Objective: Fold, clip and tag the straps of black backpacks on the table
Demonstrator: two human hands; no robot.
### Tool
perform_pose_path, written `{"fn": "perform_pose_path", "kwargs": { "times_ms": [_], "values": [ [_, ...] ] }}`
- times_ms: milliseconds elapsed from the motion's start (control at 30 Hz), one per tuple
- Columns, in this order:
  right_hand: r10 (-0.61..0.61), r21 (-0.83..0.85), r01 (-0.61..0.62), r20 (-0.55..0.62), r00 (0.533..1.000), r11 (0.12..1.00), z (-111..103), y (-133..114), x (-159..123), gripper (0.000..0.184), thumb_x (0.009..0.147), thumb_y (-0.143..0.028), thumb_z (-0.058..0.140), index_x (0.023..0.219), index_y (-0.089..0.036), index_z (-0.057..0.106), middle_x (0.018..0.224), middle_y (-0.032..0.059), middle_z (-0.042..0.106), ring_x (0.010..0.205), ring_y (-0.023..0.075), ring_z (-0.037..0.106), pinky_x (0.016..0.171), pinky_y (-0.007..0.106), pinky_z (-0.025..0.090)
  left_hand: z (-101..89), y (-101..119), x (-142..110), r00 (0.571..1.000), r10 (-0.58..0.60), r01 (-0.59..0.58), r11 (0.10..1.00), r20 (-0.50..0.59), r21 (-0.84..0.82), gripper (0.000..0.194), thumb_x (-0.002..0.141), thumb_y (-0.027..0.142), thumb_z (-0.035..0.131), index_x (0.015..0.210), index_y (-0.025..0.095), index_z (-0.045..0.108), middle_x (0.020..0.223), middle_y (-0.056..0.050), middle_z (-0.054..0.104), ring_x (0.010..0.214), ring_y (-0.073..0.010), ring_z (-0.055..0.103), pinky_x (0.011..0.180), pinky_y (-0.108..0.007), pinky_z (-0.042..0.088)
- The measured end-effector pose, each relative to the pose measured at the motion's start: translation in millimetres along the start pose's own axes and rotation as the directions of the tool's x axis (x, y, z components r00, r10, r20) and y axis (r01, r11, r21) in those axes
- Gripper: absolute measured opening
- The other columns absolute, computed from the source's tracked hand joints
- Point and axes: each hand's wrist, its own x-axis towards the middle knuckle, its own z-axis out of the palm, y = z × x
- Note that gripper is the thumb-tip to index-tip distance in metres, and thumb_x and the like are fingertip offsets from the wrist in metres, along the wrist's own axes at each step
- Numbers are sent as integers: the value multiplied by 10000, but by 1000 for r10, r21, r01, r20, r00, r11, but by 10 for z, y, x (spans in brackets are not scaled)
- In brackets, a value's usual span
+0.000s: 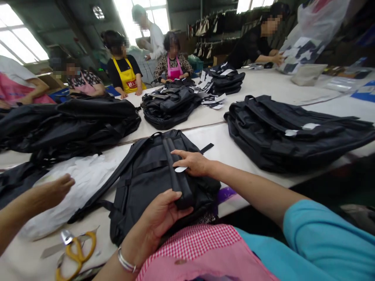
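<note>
A black backpack (146, 175) lies flat on the white table (234, 148) in front of me, straps facing up. My left hand (164, 212), a silver bangle on its wrist, is closed around the near end of the backpack where a padded strap (175, 175) ends. My right hand (191, 162) rests on the upper part of that strap. A small white tag (181, 169) sticks out from under its thumb, pinched against the fingers.
Another person's hand (54, 191) reaches over white plastic wrapping (79, 183) at the left. Yellow-handled scissors (74, 249) lie near the front edge. Stacks of black backpacks (293, 132) (70, 121) (170, 105) cover the table. Several people work along the far side.
</note>
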Motion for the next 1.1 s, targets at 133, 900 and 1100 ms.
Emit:
{"fn": "perform_pose_path", "kwargs": {
  "times_ms": [133,900,1100],
  "values": [
    [33,-2,-33,-49,998,999,-19,-4,-15,553,753,-83,571,1272,-273,563,1519,52,326,1258,235,493,924,335,496,-18,51,-56,999,0,-1,999,-41,-35,229,773,72,606,991,138,630,985,-103,705,955,-277,671,853,-551,545],
    [-165,-198,190,136,977,962,-28,18,251,542,752,-102,598,1240,-339,598,1441,0,464,911,193,593,677,288,455,3,-3,17,999,45,-42,970,-5,241,485,650,109,739,1099,184,572,979,-84,685,705,-191,669,620,-369,580],
    [-124,-242,137,66,990,961,35,-20,138,236,815,-173,584,1020,-240,679,1160,5,674,764,164,575,629,278,418,-40,67,105,1000,-24,24,1000,-15,4,287,734,134,632,1015,76,633,1021,-182,702,969,-302,679,804,-419,572]
  ]
}}
